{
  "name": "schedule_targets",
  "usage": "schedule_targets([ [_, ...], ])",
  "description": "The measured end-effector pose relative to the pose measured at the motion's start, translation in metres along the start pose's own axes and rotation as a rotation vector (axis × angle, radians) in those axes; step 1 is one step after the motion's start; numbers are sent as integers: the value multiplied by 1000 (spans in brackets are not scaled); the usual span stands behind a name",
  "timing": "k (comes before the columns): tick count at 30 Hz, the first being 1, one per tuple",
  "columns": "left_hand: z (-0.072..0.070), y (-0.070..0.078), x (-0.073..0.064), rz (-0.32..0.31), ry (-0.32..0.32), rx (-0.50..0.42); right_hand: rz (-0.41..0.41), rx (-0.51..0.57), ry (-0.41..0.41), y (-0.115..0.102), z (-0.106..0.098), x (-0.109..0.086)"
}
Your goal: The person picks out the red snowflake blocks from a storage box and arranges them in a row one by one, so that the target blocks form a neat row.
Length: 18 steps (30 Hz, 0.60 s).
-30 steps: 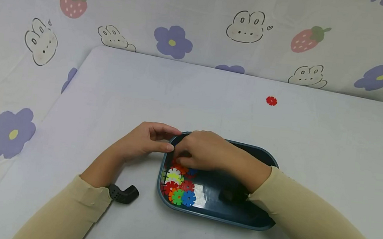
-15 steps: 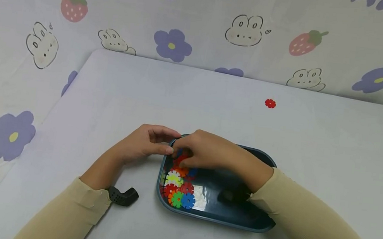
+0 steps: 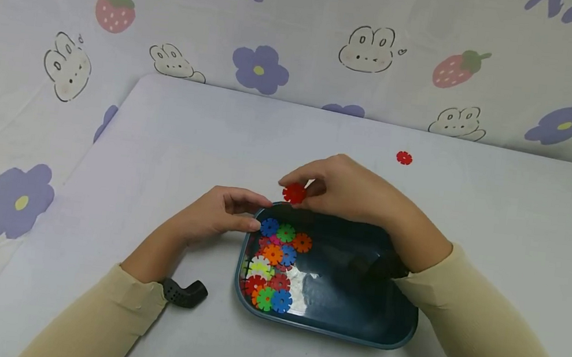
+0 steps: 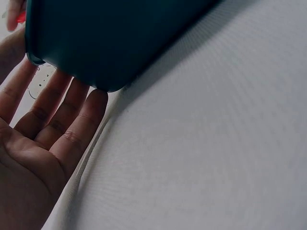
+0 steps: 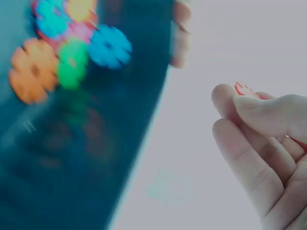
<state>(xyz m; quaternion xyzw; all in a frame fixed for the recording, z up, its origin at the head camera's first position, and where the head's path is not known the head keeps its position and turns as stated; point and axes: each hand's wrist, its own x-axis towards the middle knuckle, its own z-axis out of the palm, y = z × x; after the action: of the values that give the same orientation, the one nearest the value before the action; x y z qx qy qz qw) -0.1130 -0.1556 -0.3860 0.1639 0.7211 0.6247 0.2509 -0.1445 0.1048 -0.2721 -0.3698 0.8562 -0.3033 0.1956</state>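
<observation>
My right hand pinches a red notched plastic disc just above the far rim of a dark teal tray. In the right wrist view only the edge of that red disc shows between thumb and fingertips. My left hand rests against the tray's far left corner, thumb at the rim. The left wrist view shows its fingers extended against the tray's outer wall. Several coloured notched discs overlap along the tray's left side.
Another red notched disc lies flat on the white table beyond the tray, to the right. A black wrist device sits by the left sleeve. A patterned cloth hangs behind the table.
My right hand has come up out of the tray and over its far rim, bringing a red disc with it. Blue, green and orange discs it covered now show. The left hand stays at the corner.
</observation>
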Motion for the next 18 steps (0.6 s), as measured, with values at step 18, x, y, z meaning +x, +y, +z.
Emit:
schedule_targets([
  [18, 1, -1, 0, -19, 5, 30, 396, 60, 509, 98, -86, -37],
])
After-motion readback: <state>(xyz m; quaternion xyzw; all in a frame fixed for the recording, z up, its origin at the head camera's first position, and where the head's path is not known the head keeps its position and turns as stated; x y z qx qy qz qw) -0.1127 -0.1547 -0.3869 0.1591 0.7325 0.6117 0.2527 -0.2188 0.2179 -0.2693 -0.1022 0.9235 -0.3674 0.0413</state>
